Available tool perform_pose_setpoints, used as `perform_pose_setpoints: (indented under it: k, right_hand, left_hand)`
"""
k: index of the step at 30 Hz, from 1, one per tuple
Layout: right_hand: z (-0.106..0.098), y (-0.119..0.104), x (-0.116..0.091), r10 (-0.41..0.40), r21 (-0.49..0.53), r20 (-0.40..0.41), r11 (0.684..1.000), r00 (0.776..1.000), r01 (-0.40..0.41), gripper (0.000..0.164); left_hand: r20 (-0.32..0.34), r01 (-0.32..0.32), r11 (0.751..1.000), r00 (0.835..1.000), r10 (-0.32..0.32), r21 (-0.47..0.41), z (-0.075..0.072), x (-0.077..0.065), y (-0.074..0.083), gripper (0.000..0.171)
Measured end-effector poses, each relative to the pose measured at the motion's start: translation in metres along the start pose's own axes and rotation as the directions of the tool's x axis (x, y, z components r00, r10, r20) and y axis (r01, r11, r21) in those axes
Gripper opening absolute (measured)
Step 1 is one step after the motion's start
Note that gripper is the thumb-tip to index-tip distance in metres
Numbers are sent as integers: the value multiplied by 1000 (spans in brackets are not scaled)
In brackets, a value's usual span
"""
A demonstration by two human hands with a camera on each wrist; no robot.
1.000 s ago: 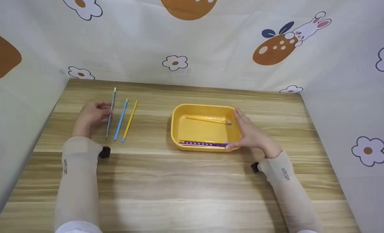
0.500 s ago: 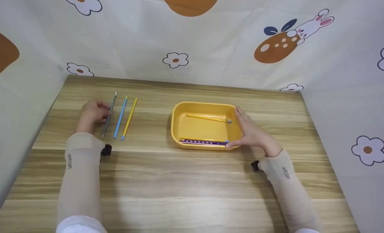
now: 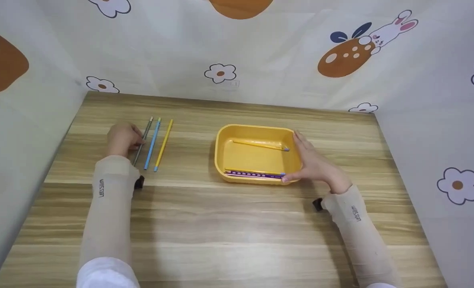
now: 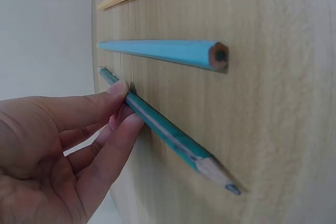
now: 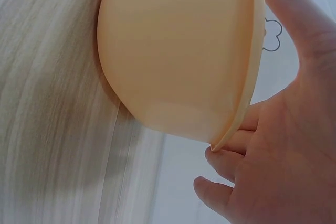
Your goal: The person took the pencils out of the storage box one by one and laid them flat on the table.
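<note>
My left hand (image 3: 123, 139) pinches a dark green pencil (image 4: 163, 128) between thumb and fingers, close to the tabletop. Its sharpened tip points toward the front of the table. Just right of it lie a light blue pencil (image 3: 152, 144) and a yellow pencil (image 3: 164, 145) with a blue end, roughly parallel. My right hand (image 3: 319, 164) holds the right end of a yellow plastic box (image 3: 257, 127), thumb at the near corner and fingers at the far one. Inside the box, one yellow pencil (image 3: 261, 146) lies toward the back; a purple spotted pencil (image 3: 253, 174) lies along the front wall beside another yellow one.
The wood-grain table (image 3: 221, 224) extends in front of the box and between it and the loose pencils. Pale fabric walls (image 3: 173, 48) printed with flowers and rabbits enclose the table at the back and both sides.
My left hand has shifted slightly right, carrying the green pencil closer to the light blue one and tilting it more. My right hand and the box stay put.
</note>
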State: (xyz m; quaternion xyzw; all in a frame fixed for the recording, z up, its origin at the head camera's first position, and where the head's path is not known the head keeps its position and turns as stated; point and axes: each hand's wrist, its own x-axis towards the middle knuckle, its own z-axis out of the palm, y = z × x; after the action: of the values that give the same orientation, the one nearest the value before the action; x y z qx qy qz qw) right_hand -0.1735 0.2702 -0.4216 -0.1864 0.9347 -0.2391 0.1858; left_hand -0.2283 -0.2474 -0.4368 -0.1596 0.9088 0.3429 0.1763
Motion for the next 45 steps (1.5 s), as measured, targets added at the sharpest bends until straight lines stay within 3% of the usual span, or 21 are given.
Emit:
perform_pose_setpoints:
  k: [11,19,23,30,34,39,45]
  right_hand:
    - [1,1,0,7,-11,17,1000,1000,-7,142]
    - [-1,-2,1,1,3,10,1000,1000,-1,143]
    - [-3,-1,2,-2,10,-7,1000,1000,2,142]
    - [-2,-2,1,-7,7,9,1000,1000,7,143]
    - [-2,-3,1,-3,7,7,1000,1000,3,143]
    - [-4,-4,1,-1,2,5,1000,1000,1,142]
    - [-3,-3,1,5,-2,12,1000,1000,-5,141]
  left_hand:
    - [32,81,996,996,-83,48,3,-2,7,16]
    - [15,82,996,996,-82,46,0,0,9,19]
    - [-32,56,998,998,-55,43,1,1,11,17]
    - [-62,7,991,998,1,133,6,-1,7,17]
    - [-56,15,994,998,-9,108,5,-3,7,17]
    - [8,31,998,999,-31,50,0,-7,9,23]
    - [48,6,998,999,-3,-64,-5,-9,6,31]
